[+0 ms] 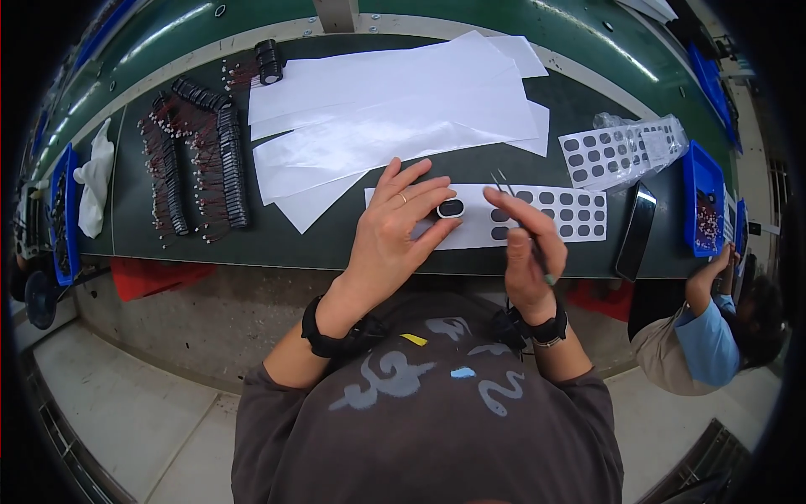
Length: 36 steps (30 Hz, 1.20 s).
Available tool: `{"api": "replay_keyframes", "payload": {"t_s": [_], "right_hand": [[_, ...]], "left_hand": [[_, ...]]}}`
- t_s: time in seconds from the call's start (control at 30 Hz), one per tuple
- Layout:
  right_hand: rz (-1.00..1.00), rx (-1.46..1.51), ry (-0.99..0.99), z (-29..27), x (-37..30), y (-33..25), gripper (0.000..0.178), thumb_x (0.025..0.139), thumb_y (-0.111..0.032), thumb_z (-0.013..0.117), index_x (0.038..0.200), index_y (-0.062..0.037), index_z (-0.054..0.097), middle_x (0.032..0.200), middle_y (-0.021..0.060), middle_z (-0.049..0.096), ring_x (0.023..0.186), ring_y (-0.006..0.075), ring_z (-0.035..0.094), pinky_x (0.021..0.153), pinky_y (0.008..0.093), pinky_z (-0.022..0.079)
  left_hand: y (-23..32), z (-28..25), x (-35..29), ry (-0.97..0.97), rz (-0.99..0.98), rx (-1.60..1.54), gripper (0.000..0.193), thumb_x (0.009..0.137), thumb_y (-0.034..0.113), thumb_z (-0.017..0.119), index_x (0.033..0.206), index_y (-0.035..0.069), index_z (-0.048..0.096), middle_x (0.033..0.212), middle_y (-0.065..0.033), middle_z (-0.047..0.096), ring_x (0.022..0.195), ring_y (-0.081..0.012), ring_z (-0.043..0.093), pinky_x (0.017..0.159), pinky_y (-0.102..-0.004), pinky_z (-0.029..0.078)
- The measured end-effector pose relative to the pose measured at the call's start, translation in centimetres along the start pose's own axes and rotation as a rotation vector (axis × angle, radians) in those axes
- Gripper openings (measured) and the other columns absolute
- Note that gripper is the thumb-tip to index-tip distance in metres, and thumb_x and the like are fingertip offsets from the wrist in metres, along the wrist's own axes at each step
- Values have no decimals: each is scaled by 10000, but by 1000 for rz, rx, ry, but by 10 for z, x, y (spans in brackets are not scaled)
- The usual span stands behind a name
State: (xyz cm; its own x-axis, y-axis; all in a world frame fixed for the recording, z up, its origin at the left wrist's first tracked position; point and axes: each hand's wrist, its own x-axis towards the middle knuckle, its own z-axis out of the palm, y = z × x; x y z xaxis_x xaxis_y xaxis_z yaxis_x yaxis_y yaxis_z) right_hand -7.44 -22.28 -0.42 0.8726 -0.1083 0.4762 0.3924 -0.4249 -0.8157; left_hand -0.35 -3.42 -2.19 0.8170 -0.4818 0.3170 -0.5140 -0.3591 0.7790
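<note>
Between thumb and fingers, my left hand (pixel 395 218) pinches a small black oval part with a pale rim (pixel 451 207). It is held over a white sheet of dark rounded stickers (pixel 598 195), whose left portion looks bare where it shows. My right hand (pixel 533 252) is closed on a pair of thin tweezers (pixel 520 220). Their two points stick up past my index finger, slightly apart, with nothing visible between them. The tweezers' tips are to the right of the oval part and not touching it. My left fingers partly cover the sheet's left end.
Rows of black oval parts with thin red wires (pixel 228 164) lie at the left. White paper sheets (pixel 395 92) overlap behind my hands. At the right are bagged sticker sheets (pixel 621 151), a phone (pixel 635 231) and a blue tray (pixel 703 189). Another person (pixel 705 336) sits beyond.
</note>
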Motion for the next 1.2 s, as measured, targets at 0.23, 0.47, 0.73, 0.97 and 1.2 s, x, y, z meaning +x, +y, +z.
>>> {"api": "replay_keyframes", "payload": {"t_s": [0.23, 0.47, 0.73, 0.97, 1.2], "right_hand": [[-153, -482, -334, 8, -1, -10, 385, 883, -51, 631, 1267, -26, 601, 1238, 162, 635, 1204, 352, 564, 992, 437, 467], [-266, -583, -475, 5, 7, -12, 449, 830, -70, 670, 1274, -64, 600, 1263, 130, 625, 1268, 346, 503, 1057, 467, 406], [-159, -208, -344, -3, 4, -8, 345, 922, -86, 588, 1264, -47, 572, 1265, 162, 621, 1227, 293, 539, 1066, 425, 386], [334, 162, 13, -6, 6, -7, 259, 972, -47, 510, 1227, -8, 532, 1253, 165, 629, 1140, 205, 602, 972, 322, 451], [142, -50, -189, 5, 6, -6, 296, 945, 15, 550, 1235, -14, 500, 1227, 149, 642, 1074, 187, 635, 871, 265, 497]], "left_hand": [[-4, 0, 0, -5, 12, -43, 280, 789, 82, 732, 1061, 35, 686, 1153, -114, 679, 1230, -318, 555, 1135, -491, 319], [-6, 0, -2, 13, 4, -43, 317, 760, 28, 717, 1075, 35, 689, 1175, -107, 680, 1238, -301, 561, 1142, -482, 321], [-6, 1, -1, 14, 48, -21, 273, 805, 79, 711, 1066, 9, 667, 1183, -144, 653, 1241, -329, 536, 1125, -494, 337], [6, 6, -3, 66, 67, 171, 257, 863, 46, 658, 1115, -1, 665, 1171, -146, 663, 1227, -329, 553, 1109, -482, 356], [14, -6, 2, 118, -42, -173, 208, 956, 156, 595, 1023, -24, 674, 1050, -129, 697, 1202, -307, 572, 1106, -451, 360]]}}
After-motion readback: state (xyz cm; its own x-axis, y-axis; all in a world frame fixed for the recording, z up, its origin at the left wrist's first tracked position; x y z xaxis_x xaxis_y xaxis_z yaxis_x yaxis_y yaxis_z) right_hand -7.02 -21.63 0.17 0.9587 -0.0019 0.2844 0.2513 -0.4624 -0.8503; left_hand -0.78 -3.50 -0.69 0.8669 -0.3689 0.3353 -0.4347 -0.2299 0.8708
